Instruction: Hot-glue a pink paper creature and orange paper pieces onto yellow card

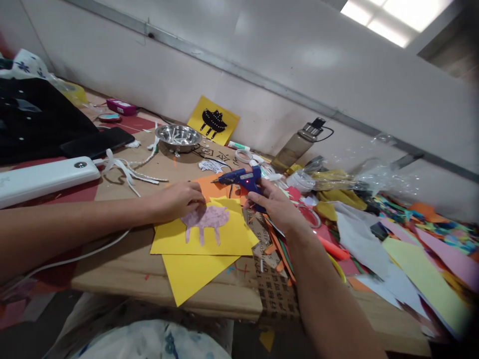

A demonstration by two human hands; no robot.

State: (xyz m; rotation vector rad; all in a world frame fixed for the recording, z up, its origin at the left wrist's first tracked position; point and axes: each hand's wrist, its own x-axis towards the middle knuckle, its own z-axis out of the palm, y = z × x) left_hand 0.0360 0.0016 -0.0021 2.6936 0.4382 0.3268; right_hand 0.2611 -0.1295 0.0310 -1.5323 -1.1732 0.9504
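My right hand (pixel 275 202) is wrapped round the handle of a blue glue gun (pixel 243 177). Its nozzle points left, over an orange sheet (pixel 209 187), and a small red light glows on its side. My left hand (pixel 183 199) is closed, fingers curled down at the upper left edge of a pale purple cutout (pixel 207 224) with legs. Whether the fingertips pinch anything is hidden. The cutout lies on yellow paper (pixel 239 242), with another yellow sheet (pixel 198 276) sticking out below.
A metal bowl (pixel 178 137) and a yellow card with a black cutout (pixel 214 119) stand at the back. A bottle (pixel 297 144) leans near the wall. Coloured paper scraps (pixel 422 214) cover the right side. A white power bank (pixel 48 178) with a cable lies left.
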